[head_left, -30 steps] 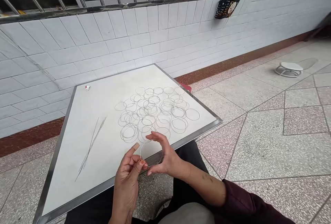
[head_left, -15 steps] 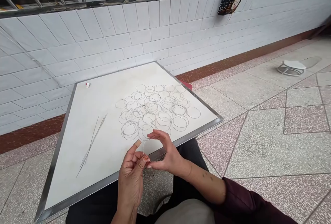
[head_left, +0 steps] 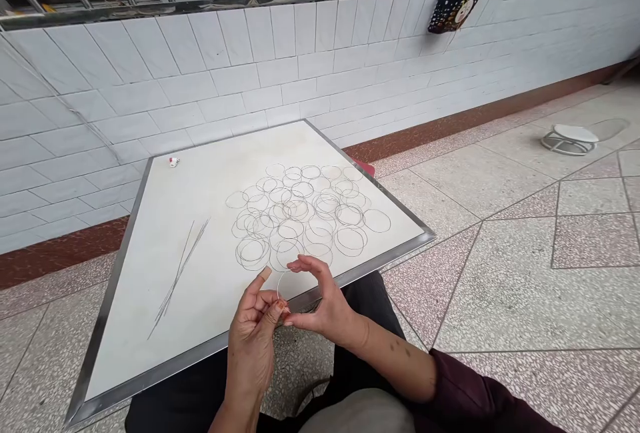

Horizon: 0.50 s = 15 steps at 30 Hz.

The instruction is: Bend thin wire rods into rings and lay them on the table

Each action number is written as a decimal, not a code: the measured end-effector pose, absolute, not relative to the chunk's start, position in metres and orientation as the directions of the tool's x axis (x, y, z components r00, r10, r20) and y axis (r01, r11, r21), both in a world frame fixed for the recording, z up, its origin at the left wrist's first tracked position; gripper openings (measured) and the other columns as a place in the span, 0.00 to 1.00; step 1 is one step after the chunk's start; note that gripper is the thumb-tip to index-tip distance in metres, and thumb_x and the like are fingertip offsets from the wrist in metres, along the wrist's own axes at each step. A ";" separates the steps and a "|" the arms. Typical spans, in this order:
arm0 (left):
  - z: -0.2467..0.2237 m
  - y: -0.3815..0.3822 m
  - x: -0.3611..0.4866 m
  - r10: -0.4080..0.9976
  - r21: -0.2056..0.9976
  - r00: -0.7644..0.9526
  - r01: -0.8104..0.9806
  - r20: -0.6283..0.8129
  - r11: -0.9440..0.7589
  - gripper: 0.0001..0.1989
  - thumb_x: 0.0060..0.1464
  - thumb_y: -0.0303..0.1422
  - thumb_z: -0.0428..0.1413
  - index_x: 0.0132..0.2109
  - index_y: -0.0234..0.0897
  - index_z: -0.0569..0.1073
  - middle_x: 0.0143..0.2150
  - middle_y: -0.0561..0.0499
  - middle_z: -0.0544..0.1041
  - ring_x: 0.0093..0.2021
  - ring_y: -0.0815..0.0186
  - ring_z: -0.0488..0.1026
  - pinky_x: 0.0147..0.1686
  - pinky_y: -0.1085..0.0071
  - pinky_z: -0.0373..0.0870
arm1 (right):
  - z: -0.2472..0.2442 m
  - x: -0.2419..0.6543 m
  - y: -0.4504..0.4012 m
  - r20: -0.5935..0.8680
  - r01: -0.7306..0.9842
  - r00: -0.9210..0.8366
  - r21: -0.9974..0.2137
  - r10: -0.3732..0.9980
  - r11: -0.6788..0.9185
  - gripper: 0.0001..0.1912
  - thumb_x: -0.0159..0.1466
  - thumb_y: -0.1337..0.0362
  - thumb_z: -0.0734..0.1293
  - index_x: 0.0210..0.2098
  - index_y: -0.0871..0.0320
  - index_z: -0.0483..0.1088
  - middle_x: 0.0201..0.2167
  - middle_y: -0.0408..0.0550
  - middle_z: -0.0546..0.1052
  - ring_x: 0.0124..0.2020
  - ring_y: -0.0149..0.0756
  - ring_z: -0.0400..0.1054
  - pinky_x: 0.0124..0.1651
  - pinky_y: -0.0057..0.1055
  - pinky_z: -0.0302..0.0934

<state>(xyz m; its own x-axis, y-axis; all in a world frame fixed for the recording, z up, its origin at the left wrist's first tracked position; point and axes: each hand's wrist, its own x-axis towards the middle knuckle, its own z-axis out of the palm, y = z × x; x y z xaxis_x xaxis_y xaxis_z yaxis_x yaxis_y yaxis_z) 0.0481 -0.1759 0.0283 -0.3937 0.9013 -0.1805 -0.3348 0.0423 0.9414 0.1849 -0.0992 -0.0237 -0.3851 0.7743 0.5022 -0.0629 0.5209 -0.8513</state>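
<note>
A thin wire ring (head_left: 279,284) is held upright between my two hands, over the near edge of the white table (head_left: 240,146). My left hand (head_left: 255,333) pinches its lower part between thumb and fingers, with the index finger raised. Curved around the ring's right side, my right hand (head_left: 327,303) has its thumb at the bottom and its fingertips at the top. Many wire rings (head_left: 350,214) lie overlapping on the table beyond my hands. Several straight wires (head_left: 181,273) lie to the left.
A small white and red object (head_left: 174,162) sits at the table's far left corner. Behind the table stands a tiled wall with a barred window and a hanging dark bag (head_left: 454,11). A low white stool (head_left: 570,139) is on the floor at right.
The view has shifted slightly, so the table and wall appear a little further right. Both hands keep nearly the same hold on the ring.
</note>
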 end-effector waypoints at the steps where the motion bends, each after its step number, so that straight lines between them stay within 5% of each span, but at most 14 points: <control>1: 0.029 -0.176 0.046 0.905 0.942 -0.383 -0.331 -0.186 0.054 0.29 0.51 0.36 0.66 0.61 0.46 0.72 0.33 0.55 0.73 0.34 0.68 0.71 0.38 0.71 0.72 | -0.023 0.186 -0.099 0.502 -0.048 -0.407 -0.846 0.763 0.530 0.54 0.47 0.49 0.82 0.65 0.50 0.52 0.58 0.56 0.69 0.59 0.50 0.66 0.64 0.51 0.59; 9: 0.031 -0.181 0.040 0.922 0.928 -0.328 -0.363 -0.208 0.080 0.29 0.52 0.37 0.66 0.61 0.45 0.73 0.34 0.55 0.72 0.36 0.65 0.76 0.41 0.67 0.72 | -0.025 0.191 -0.098 0.544 -0.066 -0.422 -0.816 0.725 0.574 0.62 0.43 0.49 0.83 0.68 0.49 0.49 0.65 0.59 0.61 0.65 0.53 0.60 0.67 0.52 0.56; 15: 0.033 -0.184 0.043 0.927 0.914 -0.305 -0.396 -0.219 0.085 0.30 0.52 0.36 0.66 0.62 0.45 0.71 0.33 0.55 0.72 0.33 0.67 0.75 0.37 0.69 0.72 | -0.027 0.186 -0.101 0.555 -0.090 -0.421 -0.812 0.717 0.576 0.68 0.45 0.53 0.83 0.71 0.48 0.38 0.64 0.61 0.63 0.65 0.53 0.61 0.67 0.54 0.56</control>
